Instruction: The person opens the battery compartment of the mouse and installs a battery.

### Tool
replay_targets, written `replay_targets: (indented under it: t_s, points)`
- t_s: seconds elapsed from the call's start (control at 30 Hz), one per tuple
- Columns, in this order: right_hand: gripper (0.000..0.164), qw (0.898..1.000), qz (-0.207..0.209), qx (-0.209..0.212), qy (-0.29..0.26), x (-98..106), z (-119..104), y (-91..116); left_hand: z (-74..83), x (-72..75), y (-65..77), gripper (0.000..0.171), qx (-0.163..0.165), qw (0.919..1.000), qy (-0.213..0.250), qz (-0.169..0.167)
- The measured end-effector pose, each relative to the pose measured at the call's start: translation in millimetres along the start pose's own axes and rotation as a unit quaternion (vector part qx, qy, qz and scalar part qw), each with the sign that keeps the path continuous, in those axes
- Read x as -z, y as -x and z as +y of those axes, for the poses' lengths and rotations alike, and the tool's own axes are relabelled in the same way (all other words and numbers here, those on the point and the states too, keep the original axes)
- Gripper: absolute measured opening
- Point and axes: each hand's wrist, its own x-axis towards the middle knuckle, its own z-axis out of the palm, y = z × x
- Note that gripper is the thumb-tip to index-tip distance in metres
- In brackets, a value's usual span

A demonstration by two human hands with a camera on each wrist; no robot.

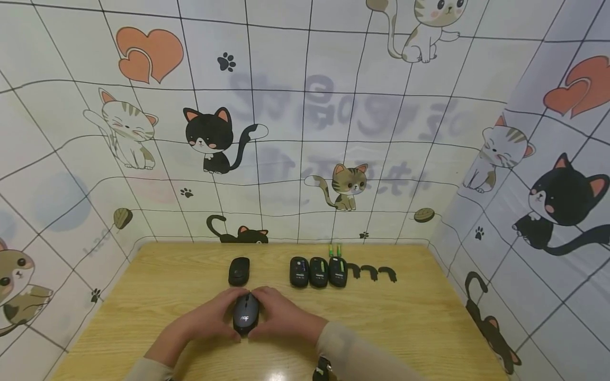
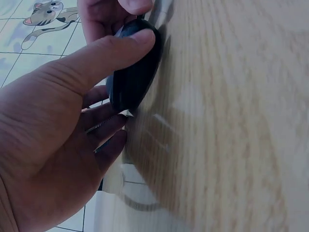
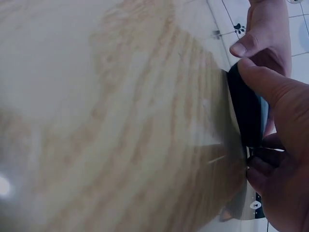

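Between the two hands on the wooden table is a dark grey computer mouse (image 1: 245, 312), its top with a scroll wheel and light lettering facing up. My left hand (image 1: 209, 317) grips its left side; in the left wrist view the thumb (image 2: 143, 39) lies against one end of the mouse (image 2: 133, 72). From the right, my right hand (image 1: 281, 317) holds the same mouse, with its thumb (image 3: 260, 77) on the near end and the other fingers toward the far end. Just beyond the hands lies a black mouse (image 1: 239, 271).
Three black mice, one (image 1: 299, 272) at the left of the row, lie underside up at the back. Two green batteries (image 1: 335, 251) stand behind the rightmost. Three curved black covers (image 1: 369, 272) lie to their right. Cat-patterned cloth (image 1: 286, 121) encloses the table (image 1: 405, 328).
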Motion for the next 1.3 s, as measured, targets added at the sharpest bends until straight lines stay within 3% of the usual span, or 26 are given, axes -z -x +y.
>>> replay_targets:
  t_s: [0.27,0.53,0.87,1.1,1.3]
  points:
    - [0.089,0.999,0.003,0.002,0.033,-3.5,-1.0,-2.4,-1.9,-1.4,-3.4,0.103,-0.022,0.9991,-0.032,0.019]
    - [0.092,1.0,0.011,0.008,-0.004,5.0,7.8,9.4,7.7,-6.4,-9.5,0.105,-0.015,0.9995,-0.022,0.016]
    - [0.096,0.999,0.017,0.012,-0.034,24.8,15.8,32.5,19.7,-21.8,-24.0,0.101,-0.031,0.9989,-0.025,0.024]
    - [0.098,0.999,0.03,0.007,-0.039,34.8,24.2,45.5,30.2,-30.5,-33.1,0.102,-0.059,0.9972,-0.025,0.039]
    - [0.097,0.998,0.038,-0.004,-0.054,43.3,28.7,55.7,39.1,-38.1,-41.6,0.105,-0.06,0.9969,-0.023,0.045]
